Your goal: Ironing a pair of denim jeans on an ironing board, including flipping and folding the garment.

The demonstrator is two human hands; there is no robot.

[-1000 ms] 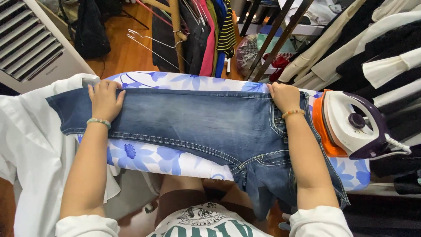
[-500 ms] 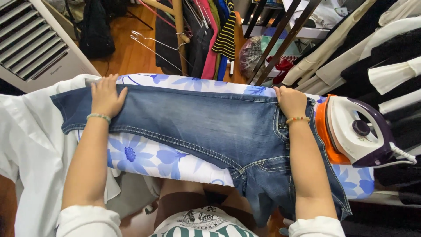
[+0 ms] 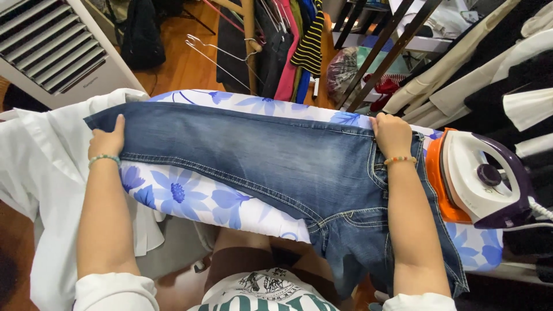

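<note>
Since the earlier frames: jeans drawn tighter and shifted toward the left end; both hands moved with them.

Left hand: fingers closed on the leg hem, thumb laid on top, clamped on the denim at the left end of the ironing board. Right hand: closed on the waistband at the far edge, near the back pocket, gripping the cloth.

Jeans: spread lengthwise across the flowered board cover, one leg stretched flat, seat and second leg hung over the near edge toward the body.

Handling, by judgement: denim soft but heavy, thick at seams, not slippery, not fragile. Best taken at hem and waistband, where doubled cloth gave firm hold.

Edges and room: iron stood on its heel at the right end, just beside the right wrist; little room there. White shirt draped beyond the left end. Hanging clothes and rack poles well beyond the far edge. Open room mostly along the middle of the board.
</note>
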